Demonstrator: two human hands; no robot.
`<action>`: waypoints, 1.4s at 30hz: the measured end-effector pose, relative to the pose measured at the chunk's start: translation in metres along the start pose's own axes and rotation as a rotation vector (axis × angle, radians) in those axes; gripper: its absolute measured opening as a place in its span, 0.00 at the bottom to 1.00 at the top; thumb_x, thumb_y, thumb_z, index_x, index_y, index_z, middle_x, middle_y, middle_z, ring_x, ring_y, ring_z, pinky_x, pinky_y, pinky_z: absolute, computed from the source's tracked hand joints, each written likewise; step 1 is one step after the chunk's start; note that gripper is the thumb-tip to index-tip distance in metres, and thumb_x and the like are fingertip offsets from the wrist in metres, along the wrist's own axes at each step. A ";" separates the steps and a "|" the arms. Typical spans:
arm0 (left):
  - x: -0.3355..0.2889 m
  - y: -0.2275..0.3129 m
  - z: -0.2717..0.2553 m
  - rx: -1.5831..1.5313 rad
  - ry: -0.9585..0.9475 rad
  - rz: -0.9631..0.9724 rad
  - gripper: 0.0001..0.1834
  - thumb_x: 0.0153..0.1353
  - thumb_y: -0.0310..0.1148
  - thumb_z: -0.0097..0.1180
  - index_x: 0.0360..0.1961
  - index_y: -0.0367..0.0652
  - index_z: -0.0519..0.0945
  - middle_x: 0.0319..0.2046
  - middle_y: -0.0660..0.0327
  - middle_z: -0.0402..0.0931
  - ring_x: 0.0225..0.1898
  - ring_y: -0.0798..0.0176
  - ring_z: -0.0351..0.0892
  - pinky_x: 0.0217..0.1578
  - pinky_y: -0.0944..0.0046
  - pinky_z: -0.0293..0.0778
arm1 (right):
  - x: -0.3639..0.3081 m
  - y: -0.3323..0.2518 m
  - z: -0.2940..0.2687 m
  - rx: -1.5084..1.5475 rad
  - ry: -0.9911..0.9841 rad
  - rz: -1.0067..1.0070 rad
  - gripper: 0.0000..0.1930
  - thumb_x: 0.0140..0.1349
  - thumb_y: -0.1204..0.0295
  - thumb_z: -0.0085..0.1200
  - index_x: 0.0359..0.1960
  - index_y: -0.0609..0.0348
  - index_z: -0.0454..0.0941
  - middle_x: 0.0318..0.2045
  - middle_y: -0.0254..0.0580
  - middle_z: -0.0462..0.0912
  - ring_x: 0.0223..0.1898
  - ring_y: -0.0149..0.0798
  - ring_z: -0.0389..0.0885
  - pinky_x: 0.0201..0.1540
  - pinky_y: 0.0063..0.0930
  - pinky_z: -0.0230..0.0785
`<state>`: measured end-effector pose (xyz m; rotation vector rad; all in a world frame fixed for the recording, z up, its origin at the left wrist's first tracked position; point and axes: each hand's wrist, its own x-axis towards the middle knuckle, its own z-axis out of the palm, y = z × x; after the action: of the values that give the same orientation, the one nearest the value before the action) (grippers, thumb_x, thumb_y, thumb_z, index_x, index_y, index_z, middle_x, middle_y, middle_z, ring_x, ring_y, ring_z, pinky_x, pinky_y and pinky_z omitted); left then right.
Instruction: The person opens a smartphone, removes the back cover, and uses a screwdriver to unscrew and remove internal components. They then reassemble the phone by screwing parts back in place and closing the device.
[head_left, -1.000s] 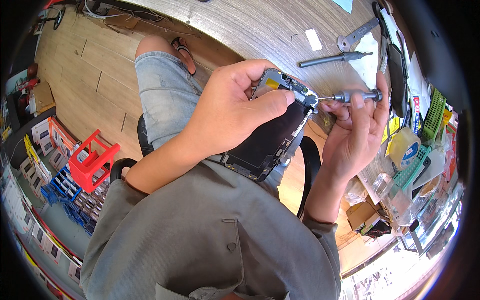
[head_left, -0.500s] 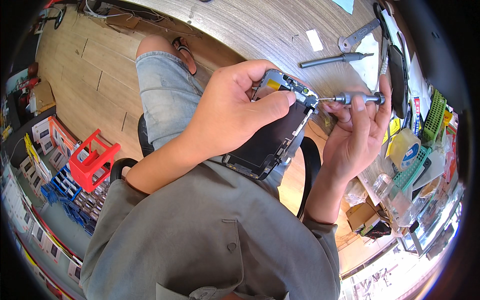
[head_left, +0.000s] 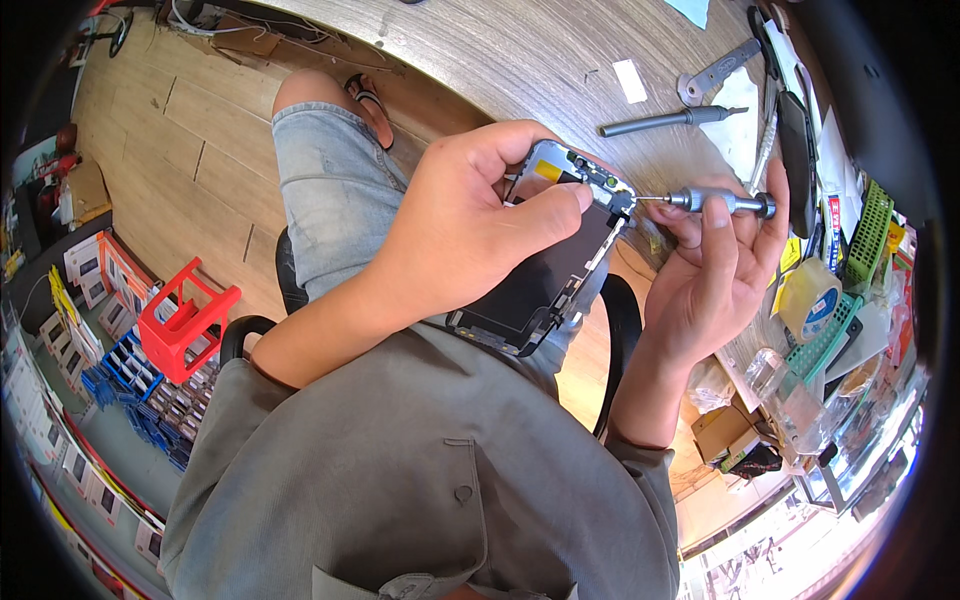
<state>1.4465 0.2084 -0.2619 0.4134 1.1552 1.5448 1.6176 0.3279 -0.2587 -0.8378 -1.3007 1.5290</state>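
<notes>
My left hand is closed round a phone screen assembly, its thumb lying across the upper part. The black back of the panel faces me, with small metal brackets and a yellow patch near its top edge. In my right hand is a slim grey precision screwdriver, held nearly level between thumb and fingers. The screwdriver's thin tip points left and reaches the upper right corner of the assembly. Whether it sits in a screw is too small to tell.
On the wooden table lie a dark pen-like tool, a grey folding tool and a small white card. Tape, green baskets and packets crowd the right side. A red stool stands at left.
The right index finger has shifted slightly off the end of the screwdriver, which has moved very little. My left hand and the screen assembly keep their place.
</notes>
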 end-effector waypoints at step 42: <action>0.000 -0.007 0.006 0.098 0.062 0.085 0.10 0.73 0.23 0.68 0.52 0.32 0.89 0.38 0.66 0.88 0.40 0.79 0.81 0.41 0.72 0.81 | -0.015 0.004 -0.003 -0.244 -0.027 -0.289 0.40 0.76 0.88 0.53 0.86 0.67 0.48 0.55 0.67 0.84 0.52 0.43 0.89 0.54 0.41 0.91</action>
<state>1.4551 0.2105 -0.2651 0.4883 1.2797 1.5885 1.6249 0.3148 -0.2639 -0.7432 -1.5757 1.1742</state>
